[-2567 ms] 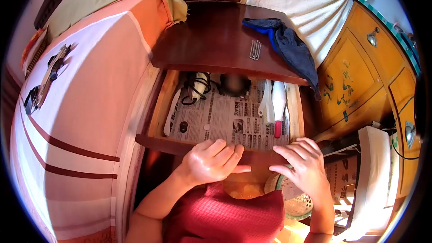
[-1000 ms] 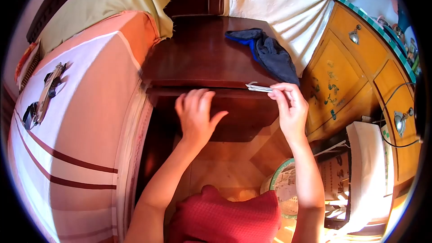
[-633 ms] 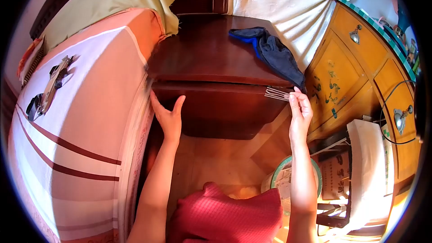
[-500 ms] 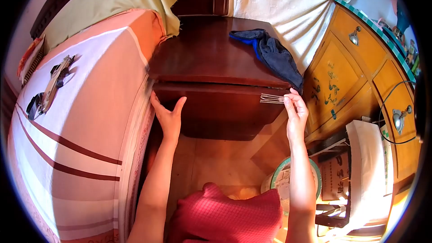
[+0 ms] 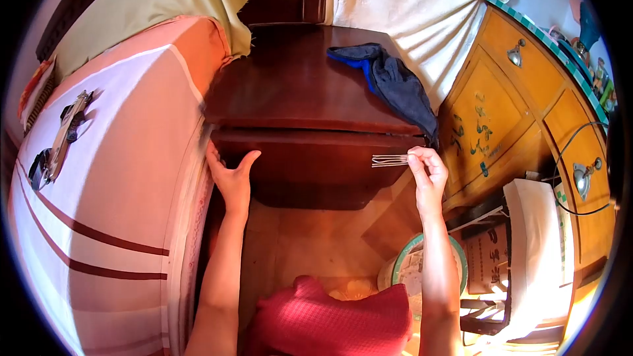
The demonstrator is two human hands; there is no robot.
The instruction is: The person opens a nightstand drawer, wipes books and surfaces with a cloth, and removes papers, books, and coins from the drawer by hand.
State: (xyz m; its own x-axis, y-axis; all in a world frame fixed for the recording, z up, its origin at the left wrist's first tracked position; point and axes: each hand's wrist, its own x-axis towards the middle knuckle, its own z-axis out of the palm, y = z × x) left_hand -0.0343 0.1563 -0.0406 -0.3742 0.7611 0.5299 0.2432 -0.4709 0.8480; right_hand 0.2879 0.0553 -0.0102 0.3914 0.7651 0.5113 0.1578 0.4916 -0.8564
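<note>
My right hand (image 5: 428, 173) pinches a metal wire hook (image 5: 389, 161) by one end, its prongs pointing left in front of the drawer's right part. My left hand (image 5: 231, 173) is open, thumb apart from the fingers, at the left end of the drawer front (image 5: 303, 165); it holds nothing. The drawer is pushed in under the dark red cabinet top (image 5: 277, 92), with a thin dark gap along the upper edge. A dark grey and blue cloth (image 5: 395, 86) lies on the top's right side and hangs over its corner.
On the left is a bed (image 5: 125, 178) bearing a strapped object (image 5: 64, 138). At the right stand a yellow wooden cabinet (image 5: 494, 99) and a white padded panel (image 5: 533, 250). A green-rimmed basket (image 5: 403, 254) stands below my right forearm. A cream curtain (image 5: 409, 0) hangs behind.
The drawer, open earlier with its contents showing, is now closed. The wire hook has left the cabinet top and is in my right hand. My left hand has moved to the drawer's left end.
</note>
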